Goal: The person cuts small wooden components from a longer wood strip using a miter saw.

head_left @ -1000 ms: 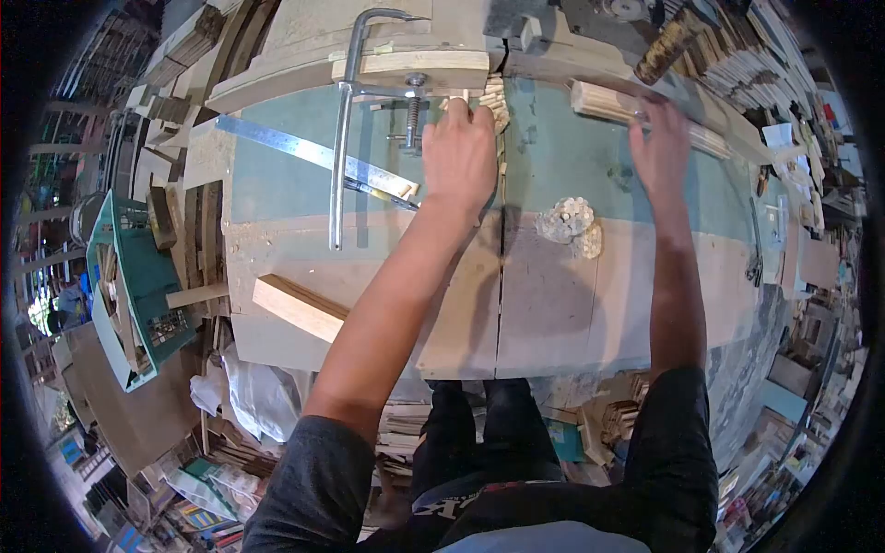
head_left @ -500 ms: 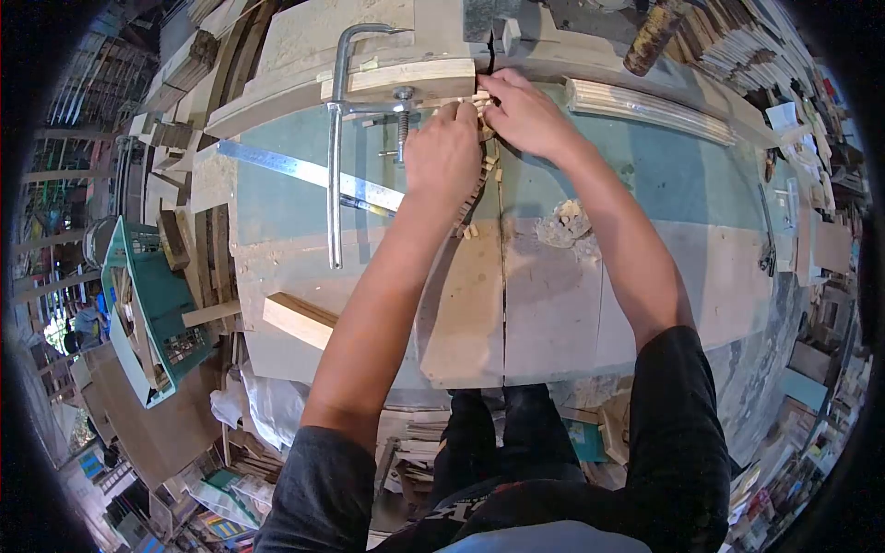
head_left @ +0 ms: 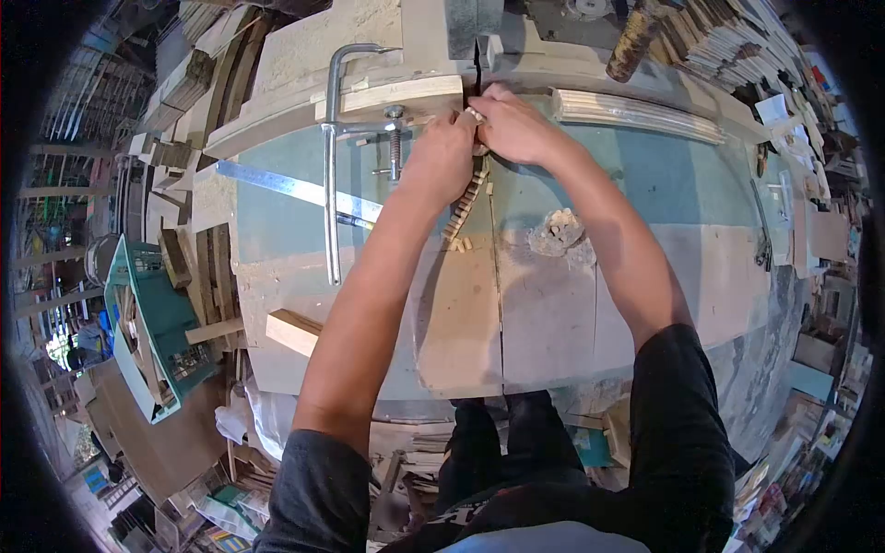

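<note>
My left hand (head_left: 445, 155) and my right hand (head_left: 514, 127) meet at the back of the bench, fingers closed and almost touching. A small pale wooden piece (head_left: 476, 113) shows at the right fingertips. What the left fingers hold is hidden behind the knuckles. Just beyond them stands a thin dark blade (head_left: 478, 63) in a slot. Below the hands, a slanting row of small wooden pieces (head_left: 466, 205) lies on the bench. To the left, a wooden block (head_left: 401, 93) lies against the long fence board, with a metal clamp (head_left: 332, 184) over it.
A steel ruler (head_left: 286, 184) lies left, beside a dark pen (head_left: 354, 221). A lumpy pale clump (head_left: 558, 234) sits right of the slot. Bundled wood strips (head_left: 636, 114) lie along the fence. A wood offcut (head_left: 293, 332) rests front left, near a green crate (head_left: 152, 313) beside the bench.
Both hands have drawn closer together, the right fingers shifting slightly down and left. More of the row of small pieces shows below the left hand. The view has shifted a little.
</note>
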The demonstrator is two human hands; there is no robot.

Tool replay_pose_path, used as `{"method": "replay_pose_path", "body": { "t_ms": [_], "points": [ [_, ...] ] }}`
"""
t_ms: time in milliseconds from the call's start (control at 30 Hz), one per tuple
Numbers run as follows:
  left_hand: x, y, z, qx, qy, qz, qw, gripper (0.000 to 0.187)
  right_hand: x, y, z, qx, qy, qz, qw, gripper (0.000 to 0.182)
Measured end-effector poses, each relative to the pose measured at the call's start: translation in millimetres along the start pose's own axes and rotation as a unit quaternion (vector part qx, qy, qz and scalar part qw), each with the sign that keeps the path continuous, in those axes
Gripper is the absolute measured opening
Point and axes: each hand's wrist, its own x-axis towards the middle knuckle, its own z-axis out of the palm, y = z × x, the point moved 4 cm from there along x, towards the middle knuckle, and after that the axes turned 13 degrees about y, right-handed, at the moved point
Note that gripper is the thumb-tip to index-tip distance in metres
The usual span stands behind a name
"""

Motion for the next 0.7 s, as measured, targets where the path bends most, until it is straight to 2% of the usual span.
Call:
{"method": "replay_pose_path", "body": {
  "t_ms": [33,167,267,367,433,533,633,700],
  "points": [
    [0.1,0.2,0.4,-0.024,-0.010,0.008,1.000,0.020,-2.0,-0.9,-0.2,-0.005,-0.042,-0.001,0.999,0.050],
    [1.5,-9.2,7.9,-0.044,-0.009,0.000,0.999,0.024,-3.9,5.4,0.5,0.001,-0.043,-0.023,0.999,0.051],
    [4.7,-11.8,8.7,-0.061,0.023,0.010,0.998,0.020,-8.4,9.3,2.3,0.051,-0.055,-0.030,0.997,0.055],
    [7.5,-8.7,0.5,-0.091,0.000,0.010,0.996,0.022,-18.1,1.7,1.8,0.053,-0.061,-0.070,0.994,0.056],
    [6.3,-6.1,-2.7,-0.112,-0.010,0.010,0.994,0.023,-18.1,-1.1,3.8,0.037,-0.047,-0.071,0.996,0.064],
    [7.1,-4.4,-6.4,-0.112,0.011,-0.007,0.994,0.022,-14.3,-0.1,5.4,0.055,-0.026,-0.081,0.995,0.053],
    [11.4,-5.9,-3.6,-0.129,-0.010,-0.031,0.991,0.020,-11.8,0.9,5.9,0.045,-0.018,-0.082,0.995,0.044],
    [13.6,-3.6,-2.1,-0.126,0.006,-0.008,0.992,0.019,-11.4,2.2,7.2,0.043,-0.019,-0.080,0.996,0.040]
  ]
}}
